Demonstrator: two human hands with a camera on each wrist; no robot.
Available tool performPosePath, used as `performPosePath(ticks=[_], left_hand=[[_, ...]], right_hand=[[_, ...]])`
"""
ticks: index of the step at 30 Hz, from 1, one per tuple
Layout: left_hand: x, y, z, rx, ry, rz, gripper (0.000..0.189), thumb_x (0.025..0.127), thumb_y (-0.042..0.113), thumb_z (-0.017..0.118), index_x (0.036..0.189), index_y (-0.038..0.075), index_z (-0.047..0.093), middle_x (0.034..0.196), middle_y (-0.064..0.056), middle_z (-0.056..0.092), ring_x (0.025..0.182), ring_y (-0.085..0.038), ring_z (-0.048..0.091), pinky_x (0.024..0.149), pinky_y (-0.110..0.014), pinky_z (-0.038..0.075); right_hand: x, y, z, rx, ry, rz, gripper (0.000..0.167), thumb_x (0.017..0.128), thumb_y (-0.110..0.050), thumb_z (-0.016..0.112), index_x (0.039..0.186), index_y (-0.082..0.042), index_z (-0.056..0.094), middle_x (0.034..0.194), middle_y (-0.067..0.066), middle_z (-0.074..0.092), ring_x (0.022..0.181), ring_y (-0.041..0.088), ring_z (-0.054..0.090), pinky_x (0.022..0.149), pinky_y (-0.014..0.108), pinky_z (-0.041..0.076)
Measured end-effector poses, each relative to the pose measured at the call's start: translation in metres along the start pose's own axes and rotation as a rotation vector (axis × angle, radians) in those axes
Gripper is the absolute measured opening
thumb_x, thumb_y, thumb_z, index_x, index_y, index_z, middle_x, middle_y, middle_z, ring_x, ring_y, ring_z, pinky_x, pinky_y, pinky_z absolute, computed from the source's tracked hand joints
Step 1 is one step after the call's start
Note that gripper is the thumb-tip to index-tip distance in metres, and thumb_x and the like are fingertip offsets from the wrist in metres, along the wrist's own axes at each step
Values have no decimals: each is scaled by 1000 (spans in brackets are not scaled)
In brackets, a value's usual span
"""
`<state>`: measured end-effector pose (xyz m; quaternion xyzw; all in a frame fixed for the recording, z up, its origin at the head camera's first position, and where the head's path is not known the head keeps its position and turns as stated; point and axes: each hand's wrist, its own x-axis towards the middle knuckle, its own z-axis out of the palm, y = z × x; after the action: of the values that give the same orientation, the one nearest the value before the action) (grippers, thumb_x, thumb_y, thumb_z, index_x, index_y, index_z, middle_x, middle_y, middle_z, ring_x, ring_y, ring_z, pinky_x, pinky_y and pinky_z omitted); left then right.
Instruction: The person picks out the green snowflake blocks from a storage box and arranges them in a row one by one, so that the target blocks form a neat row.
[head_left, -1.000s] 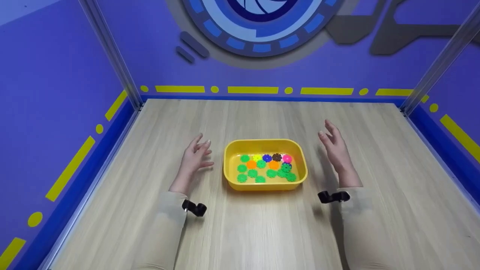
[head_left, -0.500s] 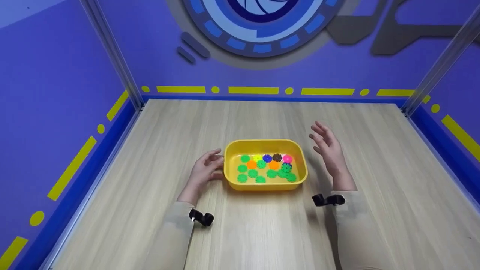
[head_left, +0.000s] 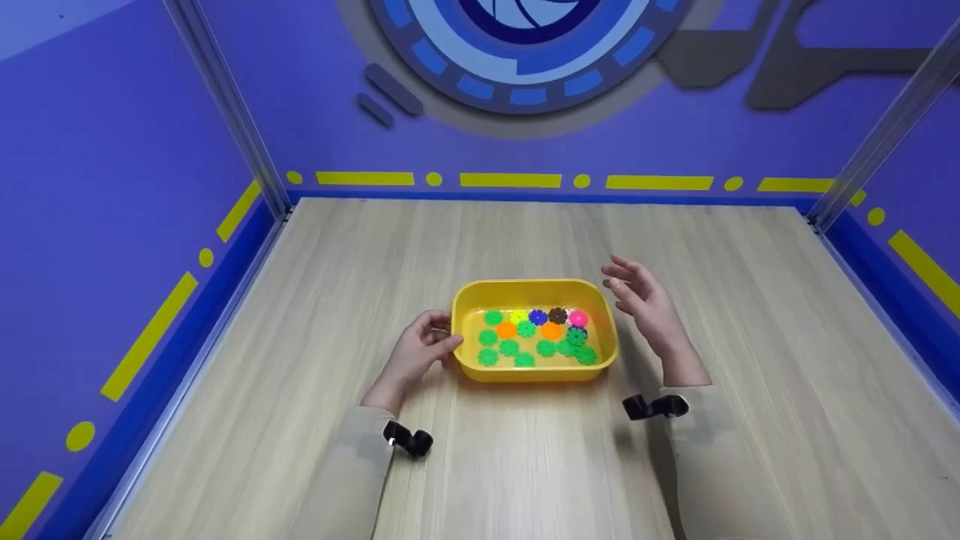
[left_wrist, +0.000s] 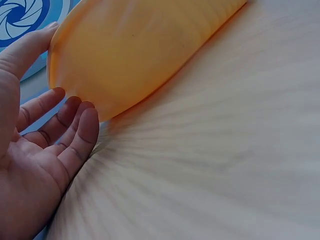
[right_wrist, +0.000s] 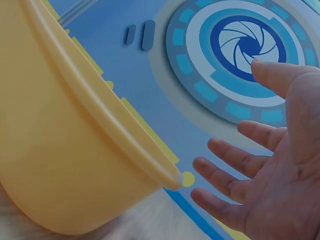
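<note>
A yellow plastic tub (head_left: pixel 534 374) stands on the table, holding several small notched discs. Most are green, like one green disc (head_left: pixel 488 357) at the near left; an orange disc (head_left: pixel 552 331), a brown disc (head_left: pixel 557 316) and a pink disc (head_left: pixel 577 319) lie among them. My left hand (head_left: pixel 416 354) holds the tub's left end, thumb at the rim and curled fingertips against the outer wall, as the left wrist view shows. Beside the tub's far right corner, my right hand (head_left: pixel 654 313) is spread, fingers apart and holding nothing; a gap separates it from the tub wall (right_wrist: pixel 65 140) in the right wrist view.
The wood-grain table (head_left: pixel 510 457) runs back to a blue printed wall (head_left: pixel 300 97). Side panels on left and right meet it at metal posts (head_left: pixel 232 112). Black cameras, such as the left one (head_left: pixel 409 439), sit on both wrists.
My left hand has moved right to the tub and brought its thumb onto the rim. My right hand has come left and nearer the tub's right end. The discs lie as before.
</note>
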<state>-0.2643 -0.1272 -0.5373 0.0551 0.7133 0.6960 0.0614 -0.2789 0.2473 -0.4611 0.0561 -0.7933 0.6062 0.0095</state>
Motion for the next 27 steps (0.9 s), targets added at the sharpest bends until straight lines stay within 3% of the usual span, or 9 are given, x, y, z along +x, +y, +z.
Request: performPosePath(ticks=[6, 14, 21, 27], left_hand=[[1, -3, 2, 4, 12, 38, 46, 88, 8, 78, 129, -1, 59, 119, -18, 63, 97, -15, 64, 76, -22, 54], [0, -3, 0, -51, 16, 22, 46, 88, 3, 76, 130, -3, 58, 124, -24, 63, 100, -13, 64, 82, -22, 56], [0, -4, 0, -65, 7, 28, 47, 88, 3, 77, 131, -3, 58, 125, -23, 63, 101, -14, 64, 84, -22, 56], [0, -3, 0, -85, 5, 26, 48, 88, 3, 77, 132, -3, 57, 125, -21, 64, 103, -14, 64, 86, -23, 55]], right_hand=[[-1, -1, 3, -44, -53, -2, 53, 105, -34, 58, 148, -4, 49, 150, 18, 55, 140, 32, 51, 121, 51, 38], [0, -6, 8, -100, -80, -4, 52, 103, -36, 62, 144, -5, 54, 145, 17, 59, 136, 31, 54, 121, 49, 38], [2, -7, 13, -184, -140, -61, 45, 101, -23, 67, 140, -5, 58, 137, 16, 64, 126, 32, 60, 113, 47, 45], [5, -8, 16, -242, -226, -7, 39, 98, -13, 70, 135, -7, 62, 136, 17, 65, 123, 32, 63, 106, 37, 53]])
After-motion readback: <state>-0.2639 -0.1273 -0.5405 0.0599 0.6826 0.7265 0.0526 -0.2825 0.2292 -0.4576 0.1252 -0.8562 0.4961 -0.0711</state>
